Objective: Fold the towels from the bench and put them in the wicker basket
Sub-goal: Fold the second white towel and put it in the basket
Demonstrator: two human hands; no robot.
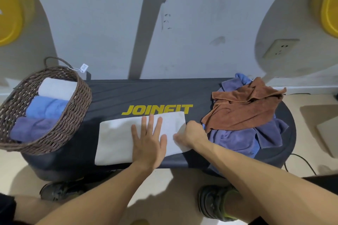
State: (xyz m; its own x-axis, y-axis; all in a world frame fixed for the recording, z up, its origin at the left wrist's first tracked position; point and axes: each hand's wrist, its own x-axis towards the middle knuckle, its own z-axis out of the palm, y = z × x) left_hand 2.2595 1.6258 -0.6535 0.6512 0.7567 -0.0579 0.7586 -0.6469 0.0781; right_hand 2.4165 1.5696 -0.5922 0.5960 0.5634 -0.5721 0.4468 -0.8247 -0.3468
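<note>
A white towel (117, 139) lies flat, folded into a long strip, on the black bench (113, 95) under the yellow JOINFIT lettering. My left hand (149, 142) presses flat on the strip's right half, fingers spread. My right hand (192, 133) grips the towel's right end with curled fingers. On the bench's left end stands the wicker basket (80, 100), holding three rolled towels: white (56, 88), light blue (46, 107) and purple (34, 129). A heap on the right end has a brown towel (243, 109) over purple towels (237, 139), with a light blue one (242, 77) behind.
The bench stands against a white wall with a socket (280, 48) at the right. Yellow tubs (9, 5) hang at both upper corners. My shoes (214, 202) are on the floor under the bench's front edge. A black cable (301, 162) runs along the floor at the right.
</note>
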